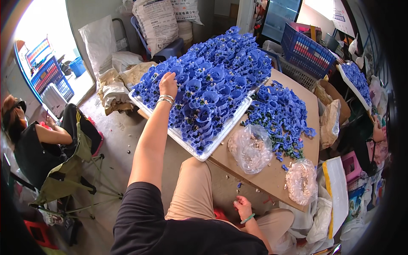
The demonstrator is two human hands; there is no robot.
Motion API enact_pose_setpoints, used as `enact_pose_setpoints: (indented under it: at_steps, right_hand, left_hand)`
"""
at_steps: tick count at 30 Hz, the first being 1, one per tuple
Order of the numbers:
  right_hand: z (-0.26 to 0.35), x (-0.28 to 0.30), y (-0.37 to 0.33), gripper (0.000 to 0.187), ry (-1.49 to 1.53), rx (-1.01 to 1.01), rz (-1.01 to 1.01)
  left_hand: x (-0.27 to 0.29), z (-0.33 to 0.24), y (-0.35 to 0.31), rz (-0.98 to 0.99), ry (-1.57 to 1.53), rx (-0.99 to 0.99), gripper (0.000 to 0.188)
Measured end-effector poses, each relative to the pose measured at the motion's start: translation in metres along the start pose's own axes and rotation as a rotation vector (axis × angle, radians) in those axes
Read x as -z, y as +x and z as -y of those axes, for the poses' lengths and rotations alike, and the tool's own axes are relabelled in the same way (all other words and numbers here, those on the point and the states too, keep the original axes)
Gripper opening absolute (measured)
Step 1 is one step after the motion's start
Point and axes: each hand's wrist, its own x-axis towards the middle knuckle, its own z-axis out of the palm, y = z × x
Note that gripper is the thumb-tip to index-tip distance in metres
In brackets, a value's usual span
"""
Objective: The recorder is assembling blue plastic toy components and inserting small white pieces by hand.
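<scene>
My left hand (168, 86), with metal bangles at the wrist, reaches over a large heap of blue plastic parts (216, 75). Its fingers are bent together at the heap's left side; anything between them is hidden. The ring-shaped parts, with small dark and pale pieces in them, are piled in rows on a white tray (198, 155). Low over my lap, beside the table edge, is my right hand (243, 208), wearing a green bracelet. Its fingers are curled, and whatever they may hold is too small to make out.
Loose blue parts (282, 112) lie on the brown table (219, 155), near two clear bags of pale pieces (250, 148) (301, 180). A seated person (46, 136) is at left. Blue crates (307, 51) and sacks (156, 26) stand behind. Another tray of blue parts (356, 80) is at right.
</scene>
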Motion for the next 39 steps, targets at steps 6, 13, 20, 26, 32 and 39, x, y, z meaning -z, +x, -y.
enact_pose_setpoints:
  at_steps: [6,13,20,26,32,39]
  right_hand:
    - [-0.011,0.001,0.005,0.029,-0.045,0.022,0.028]
    - [-0.016,0.002,0.006,0.027,-0.168,0.095,0.02]
    - [0.004,-0.002,-0.004,0.025,-0.222,0.252,0.031]
    - [0.1,-0.014,-0.02,0.017,-0.425,0.618,-0.07]
    - [0.177,0.031,0.026,0.018,-0.432,0.766,-0.494]
    - [0.211,0.098,0.157,0.024,-0.817,0.751,-0.717]
  left_hand:
    - [0.0,-0.002,-0.006,0.087,-0.091,-0.058,0.023]
    - [0.017,0.004,-0.015,-0.045,-0.119,-0.05,0.024]
    - [0.055,-0.076,-0.091,-0.232,-0.348,-0.068,0.017]
    - [0.124,-0.169,-0.258,0.536,-0.907,0.484,0.017]
    - [0.117,-0.187,-0.347,1.168,-0.921,-0.008,0.014]
    - [0.095,-0.192,-0.358,1.33,-0.685,0.048,0.019]
